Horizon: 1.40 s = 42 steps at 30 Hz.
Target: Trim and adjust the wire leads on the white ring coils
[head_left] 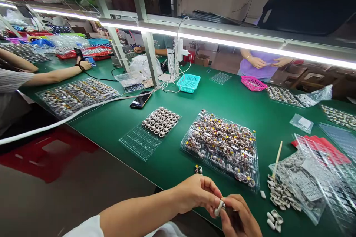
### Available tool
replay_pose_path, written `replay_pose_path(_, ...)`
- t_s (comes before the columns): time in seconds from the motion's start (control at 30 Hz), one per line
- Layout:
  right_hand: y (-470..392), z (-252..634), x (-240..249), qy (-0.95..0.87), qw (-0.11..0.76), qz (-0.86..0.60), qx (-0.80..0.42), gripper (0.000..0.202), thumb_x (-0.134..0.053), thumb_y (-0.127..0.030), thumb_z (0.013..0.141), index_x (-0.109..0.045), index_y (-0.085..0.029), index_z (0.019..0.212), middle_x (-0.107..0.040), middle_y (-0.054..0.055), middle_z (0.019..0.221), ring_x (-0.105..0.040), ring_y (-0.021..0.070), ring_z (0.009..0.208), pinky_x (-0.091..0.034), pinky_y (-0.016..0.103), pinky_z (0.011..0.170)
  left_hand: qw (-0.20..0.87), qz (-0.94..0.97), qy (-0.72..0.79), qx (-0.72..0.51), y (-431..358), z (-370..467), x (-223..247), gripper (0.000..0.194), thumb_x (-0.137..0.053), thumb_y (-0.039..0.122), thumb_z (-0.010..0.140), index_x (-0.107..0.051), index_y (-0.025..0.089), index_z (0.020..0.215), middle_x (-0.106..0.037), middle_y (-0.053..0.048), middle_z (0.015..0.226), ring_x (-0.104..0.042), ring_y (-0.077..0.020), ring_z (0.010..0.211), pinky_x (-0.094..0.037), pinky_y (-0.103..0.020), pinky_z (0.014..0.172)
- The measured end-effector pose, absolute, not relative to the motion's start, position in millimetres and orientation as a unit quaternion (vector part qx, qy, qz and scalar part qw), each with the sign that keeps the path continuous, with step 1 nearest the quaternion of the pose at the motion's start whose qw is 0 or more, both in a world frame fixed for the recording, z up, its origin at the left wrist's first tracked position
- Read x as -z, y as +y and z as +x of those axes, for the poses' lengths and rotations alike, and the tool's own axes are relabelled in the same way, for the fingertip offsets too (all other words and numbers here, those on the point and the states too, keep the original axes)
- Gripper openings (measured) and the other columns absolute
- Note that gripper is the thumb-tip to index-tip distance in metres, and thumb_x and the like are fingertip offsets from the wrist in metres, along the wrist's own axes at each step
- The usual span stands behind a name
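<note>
At the near table edge, my left hand [198, 194] and my right hand [241, 213] meet, fingertips closed on one small beige curved earphone piece [219, 209]. Fingers hide part of it. Just beyond my left hand lies a similar piece with yellow and dark wiring [198, 169]. A clear tray [183, 144] full of such wired pieces stands ahead. To its left, another clear tray [139, 142] carries beige ring-shaped pieces [160, 121] in its far part. Right of my hands are a single small shell [263, 194] and a pile of loose beige shells [280, 194].
A clear plastic bag of shells [303, 181], a wooden stick [278, 155] and stacked clear trays [330, 185] lie at right. A phone [141, 100], a white cable [91, 107] and a turquoise basket [189, 83] are farther off. Co-workers sit at left and across the table.
</note>
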State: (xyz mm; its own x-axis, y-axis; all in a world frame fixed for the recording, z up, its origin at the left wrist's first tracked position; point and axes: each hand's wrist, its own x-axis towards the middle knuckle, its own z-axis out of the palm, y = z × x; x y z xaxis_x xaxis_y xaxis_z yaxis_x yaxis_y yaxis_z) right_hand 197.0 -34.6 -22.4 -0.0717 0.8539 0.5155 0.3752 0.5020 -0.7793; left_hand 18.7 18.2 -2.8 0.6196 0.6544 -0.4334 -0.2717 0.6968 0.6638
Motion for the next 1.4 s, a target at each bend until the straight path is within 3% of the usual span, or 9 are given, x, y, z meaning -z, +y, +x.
replay_pose_path(0.2, -35, 203, 6, -0.765, 0.443, -0.416, -0.215, 0.034, -0.063, -0.013, 0.086, -0.066, -0.025, 0.117, -0.072, 0.007, 0.093, -0.073, 0.0192, 0.077, -0.061, 0.026, 0.067, 0.861, 0.271, 0.338, -0.265, 16, 16, 0, 0.047, -0.093, 0.026, 0.050, -0.069, 0.009, 0.087, -0.071, -0.003, 0.064, -0.065, -0.0131, 0.052, -0.053, -0.028, 0.061)
replay_pose_path(0.43, -41, 194, -1, -0.745, 0.452, -0.439, -0.220, 0.030, -0.057, -0.013, 0.090, -0.068, -0.023, 0.115, -0.070, 0.008, 0.090, -0.070, 0.0185, 0.074, -0.058, 0.027, 0.063, 0.865, 0.290, 0.338, -0.232, 18, 10, -7, 0.053, -0.092, 0.027, 0.057, -0.067, 0.008, 0.099, -0.072, -0.005, 0.069, -0.068, -0.0139, 0.060, -0.052, -0.026, 0.065)
replay_pose_path(0.83, -42, 186, 3, -0.740, 0.445, -0.449, -0.231, 0.021, -0.056, -0.019, 0.092, -0.065, -0.022, 0.110, -0.068, 0.005, 0.087, -0.066, 0.0171, 0.075, -0.054, 0.027, 0.067, 0.858, 0.292, 0.351, -0.234, 18, 8, -8, 0.047, -0.094, 0.031, 0.058, -0.069, 0.009, 0.092, -0.073, -0.007, 0.074, -0.066, -0.0131, 0.061, -0.050, -0.025, 0.064)
replay_pose_path(1.0, -40, 186, 2, -0.760, 0.382, -0.475, -0.227, 0.026, -0.060, -0.024, 0.086, -0.068, -0.021, 0.111, -0.071, 0.007, 0.092, -0.068, 0.0177, 0.078, -0.054, 0.026, 0.069, 0.843, 0.321, 0.370, -0.222, 21, 5, 2, 0.053, -0.094, 0.037, 0.058, -0.069, 0.011, 0.097, -0.070, -0.003, 0.070, -0.061, -0.0111, 0.059, -0.048, -0.022, 0.060)
replay_pose_path(1.2, -39, 182, 10, -0.753, 0.408, -0.476, -0.199, 0.028, -0.058, -0.029, 0.088, -0.068, -0.022, 0.114, -0.072, 0.007, 0.092, -0.069, 0.0177, 0.080, -0.054, 0.024, 0.071, 0.804, 0.374, 0.411, -0.213, 24, 8, 4, 0.059, -0.093, 0.045, 0.056, -0.069, 0.013, 0.098, -0.067, -0.001, 0.063, -0.055, -0.0097, 0.053, -0.045, -0.021, 0.055)
replay_pose_path(1.33, -37, 181, 12, -0.694, 0.466, -0.488, -0.250, 0.027, -0.061, -0.037, 0.091, -0.073, -0.020, 0.108, -0.069, 0.006, 0.081, -0.065, 0.0159, 0.074, -0.051, 0.023, 0.067, 0.738, 0.458, 0.420, -0.264, 25, 6, 0, 0.060, -0.087, 0.058, 0.060, -0.073, 0.015, 0.099, -0.067, -0.002, 0.061, -0.063, -0.0175, 0.059, -0.053, -0.028, 0.060)
replay_pose_path(1.4, -36, 179, 9, -0.647, 0.494, -0.496, -0.303, 0.030, -0.063, -0.042, 0.090, -0.075, -0.020, 0.106, -0.067, 0.005, 0.080, -0.062, 0.0139, 0.070, -0.048, 0.022, 0.064, 0.707, 0.488, 0.422, -0.292, 25, 3, 0, 0.059, -0.084, 0.060, 0.062, -0.074, 0.020, 0.104, -0.076, -0.007, 0.083, -0.071, -0.0265, 0.080, -0.059, -0.034, 0.074)
